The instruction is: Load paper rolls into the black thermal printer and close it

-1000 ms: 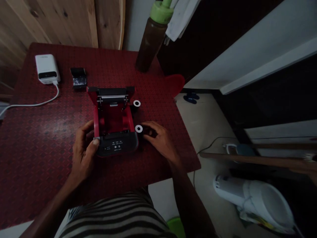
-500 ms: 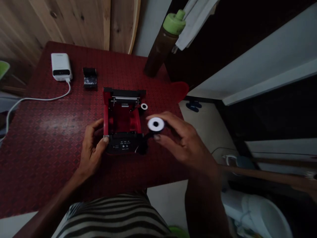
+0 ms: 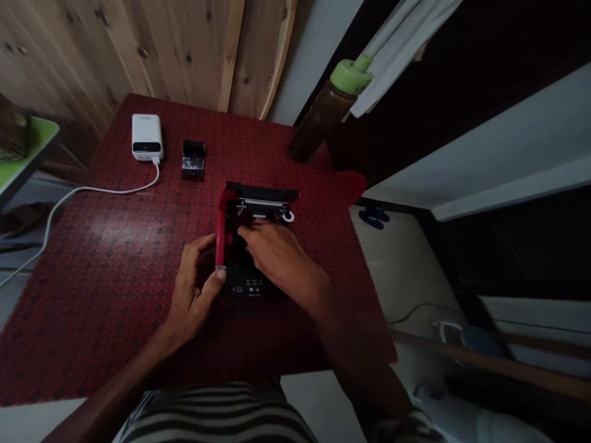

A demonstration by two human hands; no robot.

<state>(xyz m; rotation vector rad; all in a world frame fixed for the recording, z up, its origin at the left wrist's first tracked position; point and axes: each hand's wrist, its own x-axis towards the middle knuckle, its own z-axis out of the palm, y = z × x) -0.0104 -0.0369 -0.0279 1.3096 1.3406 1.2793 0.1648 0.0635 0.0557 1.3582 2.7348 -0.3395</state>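
A small red-and-black printer (image 3: 220, 246) stands on the table with its lid raised at the back. My left hand (image 3: 194, 292) grips its left side, thumb on the front corner and fingers against the outer wall. Reaching into the open compartment, my right hand (image 3: 277, 252) has its fingers curled down. Something black (image 3: 236, 243) shows inside to the left of those fingers, where the roll with the white end lies mostly hidden by the hand. A second roll with a white ring end (image 3: 288, 216) sits by the printer's back right.
The red patterned table (image 3: 115, 295) holds a white power bank (image 3: 146, 132) with a cable (image 3: 111, 191), a small black roll with a loose flap (image 3: 192, 160), and a tall brown bottle with a green cap (image 3: 323, 114). A red stool (image 3: 351, 186) stands beyond the right edge.
My right hand has moved left with the white-ended roll, from beside the printer into its compartment. My left hand keeps its hold. The view has shifted, so everything sits further right.
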